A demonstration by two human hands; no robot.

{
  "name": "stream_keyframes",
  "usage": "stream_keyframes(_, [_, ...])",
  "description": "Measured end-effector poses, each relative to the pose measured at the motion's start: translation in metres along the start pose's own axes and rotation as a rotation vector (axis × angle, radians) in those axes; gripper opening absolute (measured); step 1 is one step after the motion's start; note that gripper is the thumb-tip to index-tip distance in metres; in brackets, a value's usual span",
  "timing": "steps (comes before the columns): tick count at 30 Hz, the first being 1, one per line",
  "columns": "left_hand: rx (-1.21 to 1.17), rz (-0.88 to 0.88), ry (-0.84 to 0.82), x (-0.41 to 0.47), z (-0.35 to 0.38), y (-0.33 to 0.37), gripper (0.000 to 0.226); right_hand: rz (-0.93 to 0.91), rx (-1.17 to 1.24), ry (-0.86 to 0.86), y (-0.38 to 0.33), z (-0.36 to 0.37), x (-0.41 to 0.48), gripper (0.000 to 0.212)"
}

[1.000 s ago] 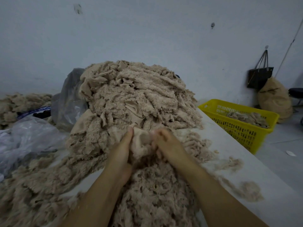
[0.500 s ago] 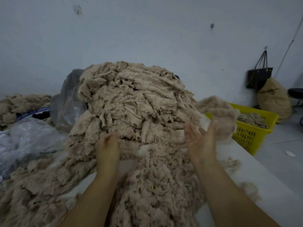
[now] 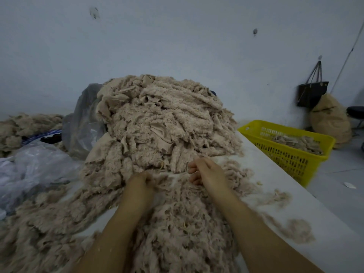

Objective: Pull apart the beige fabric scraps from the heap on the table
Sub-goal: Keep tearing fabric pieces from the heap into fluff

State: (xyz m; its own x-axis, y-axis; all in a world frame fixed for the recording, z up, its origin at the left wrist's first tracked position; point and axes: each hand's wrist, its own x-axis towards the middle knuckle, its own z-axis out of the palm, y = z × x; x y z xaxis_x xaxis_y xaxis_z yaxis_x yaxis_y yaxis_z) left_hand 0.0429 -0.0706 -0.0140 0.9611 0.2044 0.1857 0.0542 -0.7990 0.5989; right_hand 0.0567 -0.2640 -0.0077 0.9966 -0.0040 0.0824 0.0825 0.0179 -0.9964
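A tall heap of beige fabric scraps [image 3: 163,123] fills the middle of the white table [image 3: 275,174], and flatter, fluffier scraps [image 3: 187,229] spread toward me. At the heap's foot, my left hand [image 3: 140,181] has its fingers curled into a fluffy beige scrap [image 3: 157,177]. A short way to its right, my right hand [image 3: 204,170] has curled fingers at the heap's edge. Whether that hand holds any scrap is hidden. A patch of bare table shows between the two hands.
A yellow plastic basket [image 3: 291,158] holding a few scraps stands off the table's right edge. Clear plastic bags [image 3: 37,168] lie on the left, with more scraps [image 3: 23,127] behind them. A black bag [image 3: 312,93] hangs on the wall above a brown sack [image 3: 331,119]. Loose tufts [image 3: 297,231] dot the right side.
Half a second ago my right hand was raised to the right with a fluffy tuft; it is now back at the heap's foot without it. My left hand shifted slightly right into the scraps.
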Motion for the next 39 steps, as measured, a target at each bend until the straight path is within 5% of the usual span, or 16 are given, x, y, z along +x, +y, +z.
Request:
stream_keyframes(3, [-0.58, 0.003, -0.012, -0.014, -0.004, 0.016, 0.028, -0.089, -0.212, -0.164, 0.002, 0.004, -0.005, 0.012])
stream_keyframes(5, [-1.009, -0.016, -0.203, -0.02, -0.005, 0.026, 0.03, -0.192, -0.364, -0.303, 0.001, 0.01, -0.011, 0.031])
stream_keyframes(7, [-1.133, -0.012, -0.381, -0.024, -0.003, 0.03, 0.025, -0.284, -0.416, -0.362, 0.0, 0.014, -0.014, 0.052])
stream_keyframes(11, [-1.134, -0.021, -0.413, -0.024, 0.001, 0.028, 0.035, -0.229, -0.431, -0.331, -0.001, 0.013, -0.014, 0.019])
stream_keyframes(16, [-1.09, 0.018, -0.323, -0.025, 0.003, 0.031, 0.025, -0.265, -0.279, -0.209, -0.008, 0.013, -0.016, 0.034])
stream_keyframes(21, [-1.013, 0.005, -0.203, -0.023, 0.005, 0.03, 0.035, -0.142, -0.026, -0.155, -0.007, 0.015, -0.01, 0.019])
stream_keyframes(27, [-0.808, 0.046, -0.128, -0.021, 0.007, 0.027, 0.044, -0.12, -0.31, -0.264, -0.003, 0.017, -0.014, 0.075])
stream_keyframes(31, [-0.732, 0.143, -0.16, -0.026, 0.004, 0.031, 0.053, -0.108, -0.188, -0.185, -0.006, 0.017, -0.015, 0.029])
stream_keyframes(36, [-0.487, 0.218, -0.133, -0.023, 0.007, 0.028, 0.026, -0.071, -0.123, -0.143, -0.007, 0.017, -0.017, 0.037])
stream_keyframes(39, [-0.4, 0.24, -0.014, -0.023, 0.007, 0.027, 0.029, -0.056, -0.112, -0.087, -0.005, 0.016, -0.015, 0.036])
